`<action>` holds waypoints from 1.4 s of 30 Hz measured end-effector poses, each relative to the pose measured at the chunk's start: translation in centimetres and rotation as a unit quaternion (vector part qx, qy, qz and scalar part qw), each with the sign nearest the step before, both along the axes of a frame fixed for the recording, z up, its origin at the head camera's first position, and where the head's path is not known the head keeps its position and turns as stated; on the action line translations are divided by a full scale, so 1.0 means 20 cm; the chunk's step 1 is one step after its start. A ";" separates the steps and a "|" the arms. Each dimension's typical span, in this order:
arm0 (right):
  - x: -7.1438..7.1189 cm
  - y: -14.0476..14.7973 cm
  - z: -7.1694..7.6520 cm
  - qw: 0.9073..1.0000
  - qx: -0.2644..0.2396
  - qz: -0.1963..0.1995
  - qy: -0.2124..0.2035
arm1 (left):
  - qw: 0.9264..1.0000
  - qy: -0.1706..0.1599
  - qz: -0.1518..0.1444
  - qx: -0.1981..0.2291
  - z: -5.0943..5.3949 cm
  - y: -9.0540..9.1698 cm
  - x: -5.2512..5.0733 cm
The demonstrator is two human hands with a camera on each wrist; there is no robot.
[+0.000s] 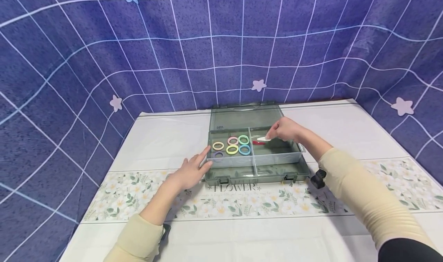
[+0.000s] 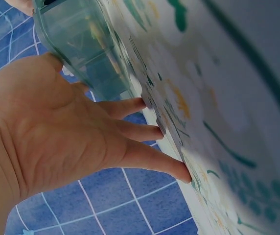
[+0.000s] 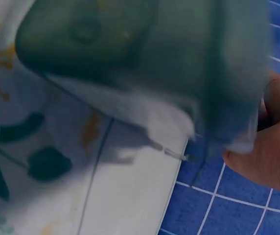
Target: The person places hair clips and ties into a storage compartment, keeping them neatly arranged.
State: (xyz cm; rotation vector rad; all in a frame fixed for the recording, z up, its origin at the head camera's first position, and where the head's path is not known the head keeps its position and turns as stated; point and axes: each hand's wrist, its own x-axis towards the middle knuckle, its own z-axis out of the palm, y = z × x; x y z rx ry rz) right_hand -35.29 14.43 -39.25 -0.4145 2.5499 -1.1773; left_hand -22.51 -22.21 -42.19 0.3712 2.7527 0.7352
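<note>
A translucent grey-green plastic box (image 1: 238,173) lies with its lid folded back, divided into compartments. In the right rear compartment, my right hand (image 1: 290,129) pinches a white hair clip (image 1: 263,139) between thumb and fingers. Just below that clip is a red hair clip (image 1: 258,143). Several coloured hair ties lie in the left rear compartment, among them a yellow one (image 1: 232,153) and a blue one (image 1: 244,154). At the box's left side is my left hand (image 1: 189,172), its fingers spread and touching the side. Three of its fingertips meet the tabletop in the left wrist view.
The box stands on a white table cover (image 1: 242,235) with a flowered band (image 1: 138,193). The raised lid (image 1: 245,118) leans back behind the compartments. A blue-purple grid curtain (image 1: 228,50) hangs around the table's back and sides. The right wrist view is blurred.
</note>
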 end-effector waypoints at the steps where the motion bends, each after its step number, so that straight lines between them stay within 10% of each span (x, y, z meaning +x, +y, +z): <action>1: 0.00 -0.01 -0.01 1.000 -0.003 -0.002 -0.010 | 1.000 0.000 0.000 0.000 0.00 0.00 0.00; 15: 0.00 -0.09 -0.11 0.999 0.004 -0.029 -0.040 | 1.000 0.002 -0.002 -0.002 0.00 0.00 0.00; 42: 0.02 -0.08 -0.13 0.998 0.051 -0.034 0.029 | 1.000 0.002 0.002 0.001 0.01 0.01 0.01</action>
